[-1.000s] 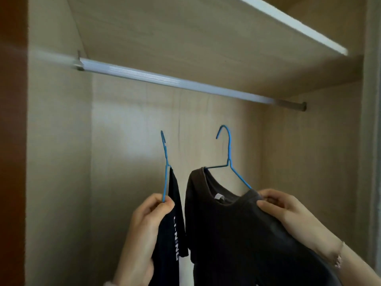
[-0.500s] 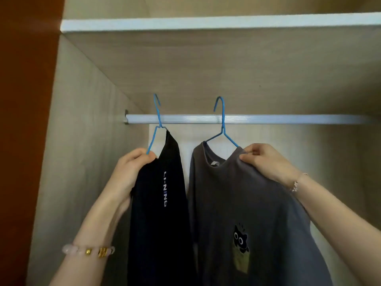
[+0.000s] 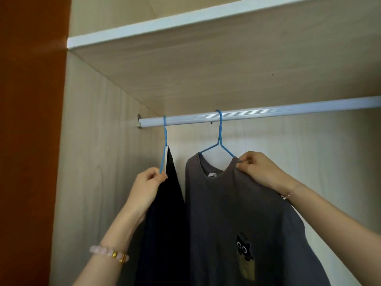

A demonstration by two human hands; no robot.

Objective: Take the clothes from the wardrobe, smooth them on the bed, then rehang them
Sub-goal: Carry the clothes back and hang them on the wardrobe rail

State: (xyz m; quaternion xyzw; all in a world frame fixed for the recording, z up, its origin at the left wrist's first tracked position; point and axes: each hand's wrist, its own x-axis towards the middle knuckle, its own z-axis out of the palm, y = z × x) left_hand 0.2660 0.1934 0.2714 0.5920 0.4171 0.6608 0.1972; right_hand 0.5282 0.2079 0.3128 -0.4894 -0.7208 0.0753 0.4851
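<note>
A ribbed, pale metal rail (image 3: 268, 113) is fixed under a wood-grain shelf (image 3: 185, 19) with a white front edge, inside a wardrobe (image 3: 92, 182) of light laminate. Two thin blue wire hangers are hooked over the rail. The left hanger (image 3: 165, 139), seen edge-on, carries a black garment (image 3: 165, 223) of smooth dark cloth that hangs straight and narrow. The right hanger (image 3: 220, 139), triangular and seen nearly face-on, carries a grey T-shirt (image 3: 237, 213) of soft matte knit, with a round neck, a white tag inside the collar and a small cat print (image 3: 244, 249). The lower end of the left hanger is pinched by the curled fingers of the left hand (image 3: 147, 186). The shoulder of the grey T-shirt is pinched between thumb and fingers of the right hand (image 3: 259, 170), where the wire goes under the cloth. A bracelet (image 3: 109, 252) of round pink and gold beads is worn on the left wrist, a thin chain (image 3: 286, 196) on the right.
</note>
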